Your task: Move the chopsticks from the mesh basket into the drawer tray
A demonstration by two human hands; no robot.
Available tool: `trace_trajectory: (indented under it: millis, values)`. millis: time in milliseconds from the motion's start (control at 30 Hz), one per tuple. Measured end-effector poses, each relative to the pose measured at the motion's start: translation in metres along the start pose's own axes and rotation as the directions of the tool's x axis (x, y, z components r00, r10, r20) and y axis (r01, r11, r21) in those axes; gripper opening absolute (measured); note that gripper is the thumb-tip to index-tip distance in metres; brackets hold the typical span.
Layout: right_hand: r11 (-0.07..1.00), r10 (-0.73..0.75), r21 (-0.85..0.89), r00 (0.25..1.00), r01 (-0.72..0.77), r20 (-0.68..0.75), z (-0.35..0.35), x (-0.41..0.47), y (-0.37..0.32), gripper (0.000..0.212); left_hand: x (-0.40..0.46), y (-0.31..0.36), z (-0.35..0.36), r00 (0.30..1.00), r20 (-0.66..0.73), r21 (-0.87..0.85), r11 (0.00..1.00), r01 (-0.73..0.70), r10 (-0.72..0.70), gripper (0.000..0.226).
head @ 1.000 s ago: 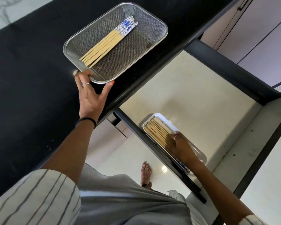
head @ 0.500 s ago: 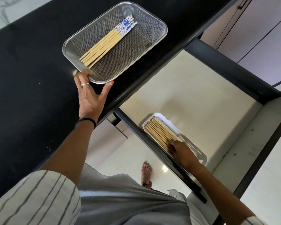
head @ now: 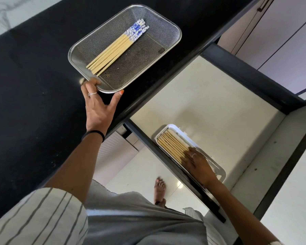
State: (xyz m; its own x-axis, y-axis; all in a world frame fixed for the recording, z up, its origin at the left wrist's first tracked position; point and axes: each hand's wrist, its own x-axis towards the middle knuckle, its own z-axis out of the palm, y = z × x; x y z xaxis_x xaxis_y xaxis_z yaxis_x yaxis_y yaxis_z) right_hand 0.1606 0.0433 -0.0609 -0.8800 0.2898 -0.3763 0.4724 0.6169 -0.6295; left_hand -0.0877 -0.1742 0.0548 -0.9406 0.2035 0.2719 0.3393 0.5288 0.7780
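- Where the right hand (head: 197,164) lies flat across the drawer tray (head: 221,171), the near ends of the chopsticks in the tray (head: 171,146) are covered, and no grasp can be made out beneath the spread fingers; whether anything is pinched cannot be told.
- The near end of the tray is partly hidden by the wrist and by the dark front rail of the drawer (head: 219,96).
- The corner of the mesh basket (head: 166,29) nearest the person is gripped by the left hand (head: 99,106), thumb on the rim at one side, fingers curled over the rim at the other.
- A bundle of chopsticks in the basket (head: 113,53) is laid diagonally along the basket's length, blue-patterned ends toward its far corner, plain tips toward the gripped corner.
- The tray's chopsticks are aligned with the tray's long axis, parallel to the drawer's front rail, plain tips toward its far end.
- The basket is set on a black countertop (head: 34,85), close to its front edge; the tray is placed at the drawer's front edge, on a pale liner.
- Pale cabinet doors (head: 281,41) are seen beyond the drawer.
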Motion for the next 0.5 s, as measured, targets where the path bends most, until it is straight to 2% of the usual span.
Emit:
trace_trajectory:
  millis: [133,233,367,500]
  values:
    - [0.999,-0.020,0.050,0.999,0.023,-0.047,-0.0043,-0.0018,0.0012,0.020,0.0000,0.0004,0.0003,1.000,-0.001,0.002,1.000,0.007,-0.007,0.065]
    - [0.999,-0.004,-0.033,1.000,0.004,0.006,-0.0066,-0.0022,0.0045,0.027,-0.0003,0.0002,0.0003,1.000,0.000,-0.005,1.000,0.011,-0.011,0.065]
    - [0.991,0.056,-0.126,0.998,-0.051,0.037,-0.0051,0.0002,0.0008,0.026,0.0004,0.0008,0.0002,1.000,-0.004,0.003,1.000,0.008,-0.008,0.064]
    - [0.987,0.101,-0.131,0.994,-0.094,0.049,0.0012,-0.0010,-0.0047,0.029,0.0000,0.0019,0.0003,1.000,-0.006,0.015,1.000,0.008,-0.008,0.064]
